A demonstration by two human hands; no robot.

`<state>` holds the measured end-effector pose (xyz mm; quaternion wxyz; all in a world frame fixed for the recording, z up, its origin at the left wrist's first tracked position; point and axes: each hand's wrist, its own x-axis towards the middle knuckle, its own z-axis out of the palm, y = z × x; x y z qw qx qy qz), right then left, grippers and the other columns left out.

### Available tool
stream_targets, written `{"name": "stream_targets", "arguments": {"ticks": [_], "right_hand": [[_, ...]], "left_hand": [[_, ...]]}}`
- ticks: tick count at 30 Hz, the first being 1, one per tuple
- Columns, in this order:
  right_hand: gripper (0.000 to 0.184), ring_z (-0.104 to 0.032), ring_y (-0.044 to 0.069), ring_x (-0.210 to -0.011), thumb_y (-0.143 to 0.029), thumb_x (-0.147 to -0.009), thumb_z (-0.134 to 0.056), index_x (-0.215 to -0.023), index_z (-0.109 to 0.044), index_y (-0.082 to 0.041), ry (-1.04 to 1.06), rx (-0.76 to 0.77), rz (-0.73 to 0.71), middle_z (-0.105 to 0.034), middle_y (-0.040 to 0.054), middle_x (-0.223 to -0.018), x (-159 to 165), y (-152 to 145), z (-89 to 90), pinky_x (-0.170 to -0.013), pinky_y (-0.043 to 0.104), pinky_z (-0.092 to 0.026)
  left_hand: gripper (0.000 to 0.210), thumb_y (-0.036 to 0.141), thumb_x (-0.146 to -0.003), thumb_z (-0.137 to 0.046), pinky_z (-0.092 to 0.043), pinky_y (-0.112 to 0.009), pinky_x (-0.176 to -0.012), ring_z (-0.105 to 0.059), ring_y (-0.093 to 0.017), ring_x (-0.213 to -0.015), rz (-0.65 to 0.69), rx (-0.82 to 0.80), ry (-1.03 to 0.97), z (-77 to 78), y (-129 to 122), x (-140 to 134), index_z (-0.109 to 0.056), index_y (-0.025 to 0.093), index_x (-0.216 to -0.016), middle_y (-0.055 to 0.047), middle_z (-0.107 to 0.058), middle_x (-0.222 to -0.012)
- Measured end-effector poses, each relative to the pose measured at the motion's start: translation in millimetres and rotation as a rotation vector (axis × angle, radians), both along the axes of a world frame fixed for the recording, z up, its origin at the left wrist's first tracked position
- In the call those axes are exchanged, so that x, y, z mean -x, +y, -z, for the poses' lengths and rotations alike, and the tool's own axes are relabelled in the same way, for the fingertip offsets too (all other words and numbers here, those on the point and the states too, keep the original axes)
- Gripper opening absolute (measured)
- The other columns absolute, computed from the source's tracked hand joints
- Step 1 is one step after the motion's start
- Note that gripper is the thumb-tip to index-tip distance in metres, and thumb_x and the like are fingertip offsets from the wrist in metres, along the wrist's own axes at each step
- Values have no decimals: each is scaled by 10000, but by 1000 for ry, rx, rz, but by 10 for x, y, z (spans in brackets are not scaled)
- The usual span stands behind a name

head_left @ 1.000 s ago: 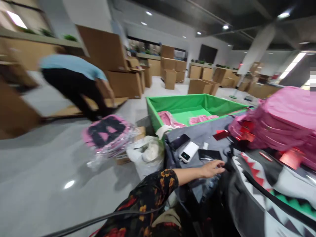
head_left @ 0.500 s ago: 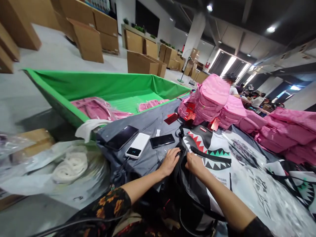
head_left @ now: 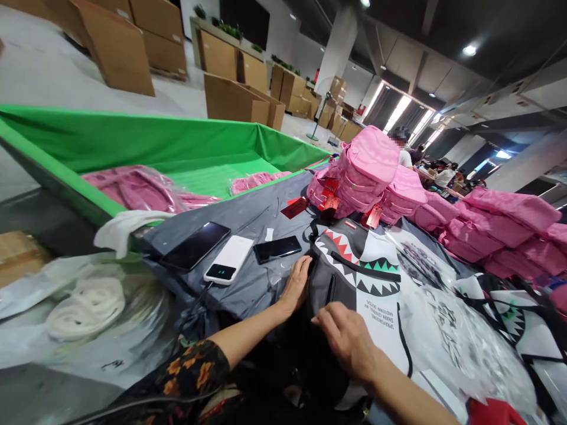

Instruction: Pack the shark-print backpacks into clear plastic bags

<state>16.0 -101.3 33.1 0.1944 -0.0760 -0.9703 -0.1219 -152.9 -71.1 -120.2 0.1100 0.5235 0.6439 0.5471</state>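
Note:
A black, grey and white backpack [head_left: 376, 313] with a shark-mouth print of red, green and white teeth lies in front of me, its near part in dark shadow. My left hand [head_left: 296, 287] rests along its left edge, fingers stretched out against the side; the thumb is hidden. Over the lower front of the backpack is my right hand [head_left: 349, 342], its fingers curled into a pinch. Whatever it grips at the bag's edge is too small to make out. A black phone [head_left: 278, 249] and a white power bank [head_left: 229, 260] lie left of the backpack.
Pink backpacks [head_left: 367, 168] with red tags stand behind. A green bin [head_left: 133, 133] holds wrapped pink bags at left. Another dark phone [head_left: 197, 245] lies near the table's left edge. Clear plastic bags [head_left: 469, 336] and more shark-print bags [head_left: 516, 319] are at right.
My right hand has moved down along the backpack, toward me. The front panel now lies flatter, and the gap at its left side has narrowed. My view has turned slightly right.

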Motion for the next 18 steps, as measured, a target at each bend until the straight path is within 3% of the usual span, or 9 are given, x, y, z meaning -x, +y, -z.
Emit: {"name": "stream_targets", "arguments": {"ticks": [3, 5, 8, 10, 13, 15, 18], "right_hand": [[271, -542, 154, -640, -171, -1058, -412, -837, -567, -183, 42, 25, -82, -565, 15, -707, -114, -311, -18, -538, 275, -345], [287, -537, 142, -602, -242, -1058, -449, -803, -569, -193, -53, 105, -79, -567, 7, -691, -138, -301, -29, -513, 265, -336], [214, -607, 134, -676, -327, -1029, -520, -888, -625, -207, -246, 323, 0, -648, 16, -823, -21, 65, -61, -574, 229, -423], [163, -658, 173, -973, -213, -1004, -521, -1104, -650, -214, -298, 401, 98, -689, 58, -1095, 148, 442, -54, -801, 262, -502], [439, -436, 253, -1390, -50, -945, -483, -1329, -597, -230, -398, 355, 208, -557, 89, -1445, 405, 966, 57, -1106, 439, -378], [470, -345, 254, -1456, -44, -939, -490, -1332, -614, -269, -488, 338, 162, -512, 51, -1503, 511, 1187, 167, -1163, 487, -292], [349, -358, 221, -1435, -113, -961, -530, -1198, -693, -310, -478, 296, 4, -560, -1, -1456, 560, 1336, 247, -1199, 472, -202]], "left_hand": [[472, 50, -879, -382, -518, -364, -986, -575, -172, -1142, -11, 52, -12, 10, 12, -94, -468, 244, -1301, -79, -482, -1280], [303, 110, -913, -409, -534, -359, -920, -600, -179, -1038, 8, 99, 14, -21, 14, -127, -533, 225, -1165, -57, -528, -1126], [150, 207, -961, -425, -528, -338, -838, -607, -189, -907, 94, 175, 104, -155, 29, -61, -574, 213, -968, -26, -562, -946], [166, 210, -961, -432, -508, -307, -781, -611, -185, -831, 188, 219, 188, -301, 46, 73, -585, 207, -897, -16, -580, -872], [187, 212, -944, -469, -466, -282, -739, -609, -189, -773, 325, 267, 320, -571, 13, 356, -592, 198, -804, -14, -593, -787], [222, 240, -943, -492, -436, -273, -711, -595, -187, -734, 386, 290, 396, -742, -121, 533, -584, 195, -746, -15, -592, -750], [288, 278, -963, -490, -375, -253, -640, -552, -163, -657, 460, 313, 482, -929, -570, 623, -560, 195, -697, -2, -580, -692]]}}
